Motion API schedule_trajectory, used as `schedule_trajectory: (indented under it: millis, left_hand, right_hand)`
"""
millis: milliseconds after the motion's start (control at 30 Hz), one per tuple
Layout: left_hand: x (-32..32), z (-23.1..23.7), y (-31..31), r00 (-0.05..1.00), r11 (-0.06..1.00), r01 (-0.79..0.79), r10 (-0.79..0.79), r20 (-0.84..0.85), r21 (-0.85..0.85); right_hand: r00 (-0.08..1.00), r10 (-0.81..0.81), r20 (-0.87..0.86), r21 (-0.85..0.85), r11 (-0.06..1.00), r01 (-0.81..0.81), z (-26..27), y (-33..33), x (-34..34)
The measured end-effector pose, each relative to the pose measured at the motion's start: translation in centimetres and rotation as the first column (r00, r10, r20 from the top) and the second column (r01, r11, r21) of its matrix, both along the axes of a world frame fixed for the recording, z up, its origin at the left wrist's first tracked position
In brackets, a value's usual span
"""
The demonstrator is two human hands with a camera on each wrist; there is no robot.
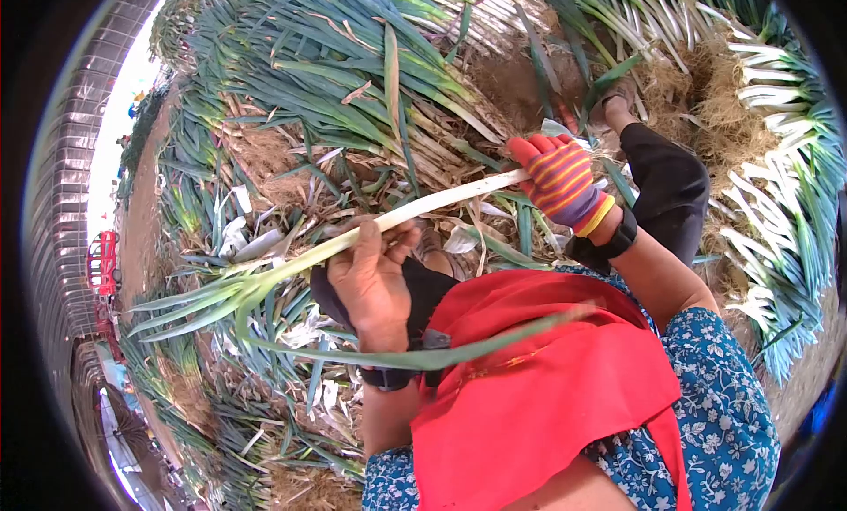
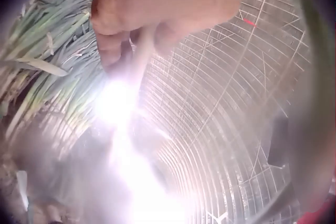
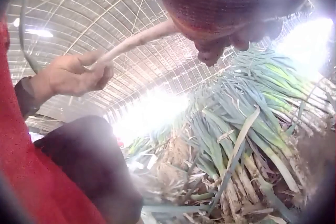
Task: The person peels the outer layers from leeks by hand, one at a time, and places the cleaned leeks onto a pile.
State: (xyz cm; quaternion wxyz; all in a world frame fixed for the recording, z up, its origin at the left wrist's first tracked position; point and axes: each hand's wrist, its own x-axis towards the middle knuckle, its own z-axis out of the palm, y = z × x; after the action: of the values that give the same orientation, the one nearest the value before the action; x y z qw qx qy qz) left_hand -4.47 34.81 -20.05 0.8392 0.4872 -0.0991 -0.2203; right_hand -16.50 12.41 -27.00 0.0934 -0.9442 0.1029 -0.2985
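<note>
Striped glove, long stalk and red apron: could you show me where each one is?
Striped glove (image 1: 565, 183): head view, on its striped back.
Long stalk (image 1: 441, 199): head view, on its white part between the hands.
Red apron (image 1: 547, 401): head view, on its broad front.

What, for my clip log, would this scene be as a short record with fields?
Held item: long white-and-green leek-like stalk
Left hand: bare, gripping the stalk's pale green part
Right hand: gloved, gripping its white end
Glove: red, yellow and purple stripes
Apron: red cloth
Sleeves: blue, white-flowered cloth
Surroundings: heaped green-and-white stalks
</note>
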Motion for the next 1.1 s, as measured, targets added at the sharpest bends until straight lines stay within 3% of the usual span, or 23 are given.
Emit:
schedule_trajectory:
  millis: [133,233,333,400,500,533,600,667,733,800,867,933,967,1000,1100]
  left_hand:
    - [0.0,-0.3,-0.2,1.0,1.0,0.001,-0.001,-0.023,0.008]
    - [0.2,-0.3,0.2,0.995,0.997,0.078,-0.078,0.063,-0.009]
    - [-0.1,-0.1,0.0,0.98,0.989,0.145,-0.145,0.14,0.006]
    - [-0.3,0.3,-0.3,0.971,0.986,0.168,-0.168,0.169,0.013]
    - [-0.1,0.2,-0.1,0.993,0.992,0.115,-0.113,0.038,-0.055]
    - [0.1,0.1,0.0,0.994,0.993,0.107,-0.105,0.043,-0.054]
    - [0.6,0.1,0.6,0.991,0.996,-0.041,0.031,-0.133,-0.076]
    - [1.5,-0.5,1.7,0.986,0.994,-0.077,0.063,-0.154,-0.083]
    - [2.0,-0.2,2.6,0.97,0.978,-0.146,0.113,-0.215,-0.148]
    - [2.8,-0.2,3.3,0.974,0.98,-0.159,0.136,-0.181,-0.122]
    - [3.1,-0.1,3.7,0.977,0.982,-0.16,0.144,-0.155,-0.096]
    - [3.3,0.4,3.7,0.989,0.989,-0.137,0.134,-0.058,-0.051]
    - [3.3,0.5,3.6,0.989,0.989,-0.138,0.135,-0.054,-0.057]
    - [3.2,0.6,3.6,0.988,0.987,-0.155,0.154,-0.016,-0.036]
    - [2.9,1.0,3.3,0.986,0.987,-0.161,0.161,0.033,-0.002]
  right_hand:
    - [1.0,0.021,0.0,0.114,0.993,-0.021,0.5,0.8,-0.3]
    - [0.972,0.232,-0.041,0.447,0.874,-0.189,2.2,2.2,-0.5]
    - [0.974,0.224,0.042,0.393,0.892,-0.222,0.6,2.8,0.0]
    - [0.962,0.27,0.041,0.366,0.892,-0.266,2.4,2.9,0.2]
    - [0.959,0.254,0.125,0.078,0.961,-0.265,2.2,2.9,0.7]
    - [0.956,0.262,0.13,0.076,0.959,-0.273,1.8,2.8,0.6]
    - [0.974,0.208,0.088,0.067,0.974,-0.214,0.9,2.5,0.2]
    - [0.972,0.212,0.101,0.128,0.966,-0.224,0.2,1.7,-0.4]
    - [0.952,0.206,0.225,0.159,0.957,-0.244,-1.3,1.1,-0.9]
    - [0.947,0.273,0.169,0.275,0.91,-0.311,-2.7,0.5,-1.7]
    - [0.951,0.272,0.147,0.284,0.909,-0.304,-4.2,0.6,-1.8]
    - [0.93,0.366,0.021,0.556,0.769,-0.315,-5.0,0.5,-1.8]
    - [0.92,0.386,-0.061,0.682,0.69,-0.244,-4.7,0.7,-1.7]
    - [0.92,0.388,-0.058,0.677,0.692,-0.249,-4.4,0.9,-1.5]
    - [0.846,0.503,-0.175,0.871,0.48,-0.105,-1.1,2.4,-0.4]
